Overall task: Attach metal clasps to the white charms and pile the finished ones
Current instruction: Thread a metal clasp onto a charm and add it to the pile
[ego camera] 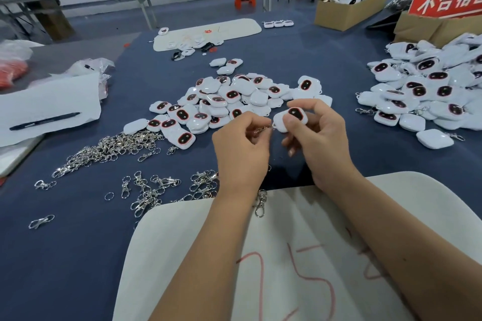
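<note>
Your right hand grips a white charm; your left hand pinches a metal clasp (mostly hidden by fingers) just beside the charm.

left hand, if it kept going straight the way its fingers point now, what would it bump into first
Probably the white charm that the right hand holds: the left hand pinches a metal clasp with fingertips aimed right at the charm's edge, almost touching it. Depth looks matched, though one view cannot confirm it.
</note>
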Demonstrator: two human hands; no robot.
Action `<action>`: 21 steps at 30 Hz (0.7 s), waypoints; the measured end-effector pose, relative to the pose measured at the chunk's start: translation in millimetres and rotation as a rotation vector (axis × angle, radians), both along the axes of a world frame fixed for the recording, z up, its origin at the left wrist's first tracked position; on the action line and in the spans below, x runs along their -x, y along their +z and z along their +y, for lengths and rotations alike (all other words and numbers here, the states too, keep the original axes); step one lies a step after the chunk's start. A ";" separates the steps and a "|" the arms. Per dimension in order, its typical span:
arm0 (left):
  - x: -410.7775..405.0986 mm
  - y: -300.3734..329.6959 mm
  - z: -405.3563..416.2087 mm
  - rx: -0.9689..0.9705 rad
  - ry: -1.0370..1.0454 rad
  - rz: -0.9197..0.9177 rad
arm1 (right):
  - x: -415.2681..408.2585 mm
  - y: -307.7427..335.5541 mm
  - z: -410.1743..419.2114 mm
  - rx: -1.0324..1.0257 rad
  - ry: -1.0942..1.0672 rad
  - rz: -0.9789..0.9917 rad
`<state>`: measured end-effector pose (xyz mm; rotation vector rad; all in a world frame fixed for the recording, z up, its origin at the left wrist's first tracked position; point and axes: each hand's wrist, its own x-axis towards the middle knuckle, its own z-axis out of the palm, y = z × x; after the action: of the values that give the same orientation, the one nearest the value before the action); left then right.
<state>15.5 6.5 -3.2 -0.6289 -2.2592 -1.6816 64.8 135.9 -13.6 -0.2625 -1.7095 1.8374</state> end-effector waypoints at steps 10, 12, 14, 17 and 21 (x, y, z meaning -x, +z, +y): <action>-3.9 4.7 3.0 -0.272 -0.203 -0.302 | 2.9 2.0 13.2 0.417 0.274 0.025; -4.0 4.7 2.4 -0.283 -0.183 -0.294 | 2.6 2.1 12.8 0.421 0.262 0.025; -4.0 5.2 1.8 -0.267 -0.176 -0.281 | 2.6 2.4 11.7 0.412 0.243 0.016; -2.0 3.6 0.3 -0.125 -0.130 -0.146 | 0.9 2.7 8.4 0.296 0.152 -0.003; 1.7 0.2 -3.2 0.149 -0.064 0.108 | -2.9 3.1 0.3 -0.013 0.001 0.020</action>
<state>13.8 3.3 -3.1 -0.8139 -2.3246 -1.4780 67.7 136.2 -10.6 -0.2374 -1.7081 1.8230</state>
